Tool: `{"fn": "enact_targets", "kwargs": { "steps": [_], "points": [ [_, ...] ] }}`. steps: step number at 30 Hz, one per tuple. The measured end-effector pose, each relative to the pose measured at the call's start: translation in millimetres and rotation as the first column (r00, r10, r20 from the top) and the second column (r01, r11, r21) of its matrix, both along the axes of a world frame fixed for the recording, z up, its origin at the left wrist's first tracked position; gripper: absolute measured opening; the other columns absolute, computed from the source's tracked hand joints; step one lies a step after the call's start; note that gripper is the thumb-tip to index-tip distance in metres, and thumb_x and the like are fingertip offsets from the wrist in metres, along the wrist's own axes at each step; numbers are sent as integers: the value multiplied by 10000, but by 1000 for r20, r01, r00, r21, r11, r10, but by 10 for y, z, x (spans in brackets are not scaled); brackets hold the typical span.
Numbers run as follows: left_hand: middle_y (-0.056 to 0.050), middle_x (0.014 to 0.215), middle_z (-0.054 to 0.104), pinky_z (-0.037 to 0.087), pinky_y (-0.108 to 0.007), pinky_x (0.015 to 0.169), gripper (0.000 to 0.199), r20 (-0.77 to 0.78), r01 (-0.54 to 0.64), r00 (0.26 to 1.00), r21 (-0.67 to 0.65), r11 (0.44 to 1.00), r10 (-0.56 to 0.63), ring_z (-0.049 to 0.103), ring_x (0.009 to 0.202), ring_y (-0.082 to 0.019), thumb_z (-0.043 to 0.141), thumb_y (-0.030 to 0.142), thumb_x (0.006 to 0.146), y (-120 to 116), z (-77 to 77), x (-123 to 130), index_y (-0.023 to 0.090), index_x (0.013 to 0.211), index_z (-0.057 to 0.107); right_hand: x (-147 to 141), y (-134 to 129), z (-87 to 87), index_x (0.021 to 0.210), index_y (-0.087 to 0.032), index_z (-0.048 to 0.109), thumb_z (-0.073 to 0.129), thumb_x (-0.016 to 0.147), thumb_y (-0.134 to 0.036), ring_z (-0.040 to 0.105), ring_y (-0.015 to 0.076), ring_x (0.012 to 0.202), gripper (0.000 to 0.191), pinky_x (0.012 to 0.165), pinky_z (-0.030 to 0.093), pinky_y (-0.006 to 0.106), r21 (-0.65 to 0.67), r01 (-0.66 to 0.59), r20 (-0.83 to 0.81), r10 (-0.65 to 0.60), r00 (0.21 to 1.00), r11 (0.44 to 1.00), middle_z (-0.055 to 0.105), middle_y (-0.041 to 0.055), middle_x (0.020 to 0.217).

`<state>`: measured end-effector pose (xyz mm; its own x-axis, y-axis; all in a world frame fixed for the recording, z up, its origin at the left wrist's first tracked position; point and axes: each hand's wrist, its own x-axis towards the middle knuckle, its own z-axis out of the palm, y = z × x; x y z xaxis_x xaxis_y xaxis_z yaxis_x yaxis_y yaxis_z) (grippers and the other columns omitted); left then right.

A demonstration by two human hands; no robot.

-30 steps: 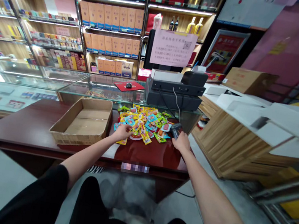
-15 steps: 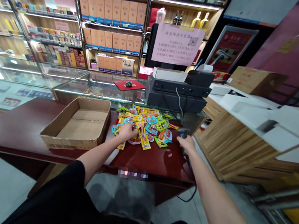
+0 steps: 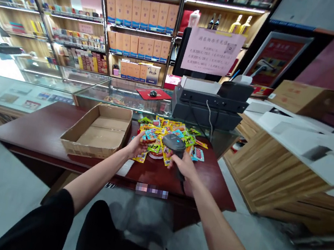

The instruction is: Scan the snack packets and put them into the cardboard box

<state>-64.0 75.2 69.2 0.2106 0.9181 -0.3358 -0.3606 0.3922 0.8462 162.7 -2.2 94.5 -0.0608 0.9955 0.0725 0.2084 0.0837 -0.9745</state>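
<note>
My right hand is wrapped round the grip of a dark handheld barcode scanner. Its head is raised over the front of a pile of small, bright snack packets in yellow, green and blue. Left of the scanner, my left hand pinches a small reddish snack packet at the pile's near left side. The packet is partly covered by my fingers. Under the pile, part of a round reddish dish or packet rim shows, too covered to make out.
An open cardboard box stands left of the pile on the dark red table. Behind are a glass counter with a mouse on a red mat, and a cash register beneath a screen bearing a paper sign. Wooden cabinets stand right.
My right hand has lifted the scanner from the table's right side and carried it left over the pile. My left hand has drawn slightly back with a packet. The view has shifted leftward.
</note>
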Motion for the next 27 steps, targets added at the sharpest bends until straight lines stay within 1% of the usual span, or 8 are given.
{"fn": "enact_targets", "kwargs": {
  "steps": [2,4,7,9,12,15,19,27],
  "points": [
    [-85,740,685,454,-222,537,345,-97,-19,995,54,998,24,575,579,-118,727,448,831,-42,-55,16,105,824,699,-35,-66,-28,762,-191,612,614,746,-363,568,134,398,173,441,523,247,-36,-24,-21,23,1000,999,578,-32,479],
    [-48,741,691,464,-213,564,322,-198,-32,979,120,992,55,607,598,-112,857,333,719,-75,-119,27,118,902,701,-37,-119,-71,753,-180,622,635,761,-396,519,112,341,217,364,454,216,-71,-17,-30,15,999,997,574,-32,460],
    [-7,725,696,525,-250,643,528,-231,-80,965,177,981,121,660,633,-131,943,233,592,-99,-205,39,153,1041,676,-33,-182,-153,771,-173,635,696,746,-415,495,85,320,251,315,412,194,-98,18,-34,-22,999,995,668,2,562],
    [-8,725,707,554,-285,696,550,-194,-123,968,185,975,159,678,649,-143,966,218,539,-100,-251,53,148,997,669,-42,-224,-209,797,-177,640,724,727,-409,521,84,343,256,325,448,202,-109,34,-39,-39,999,993,726,25,674],
    [-35,738,726,560,-313,757,483,-167,-115,974,206,972,151,689,684,-159,985,229,475,-93,-300,93,127,830,673,-65,-300,-283,823,-183,641,727,723,-405,635,116,452,258,431,559,240,-117,42,-49,-48,998,992,762,48,806],
    [-39,744,734,554,-321,776,467,-161,-87,979,241,967,128,684,692,-161,990,260,446,-87,-324,146,125,770,680,-76,-385,-353,803,-175,646,720,732,-385,684,142,515,233,518,591,254,-121,41,-32,-45,998,992,741,36,700],
    [-21,719,724,554,-314,765,469,-156,-64,982,265,962,108,674,676,-155,987,271,451,-71,-323,210,133,785,688,-58,-459,-439,754,-178,633,703,736,-365,567,126,364,200,391,467,214,-140,68,37,-63,997,988,590,-40,443],
    [-7,692,702,551,-307,767,425,-190,-69,974,272,960,124,689,727,-170,974,220,485,-53,-296,241,147,761,659,-10,-443,-524,740,-203,615,692,761,-395,520,127,336,208,358,376,211,-138,127,107,-113,988,982,541,-48,411]
  ]
}}
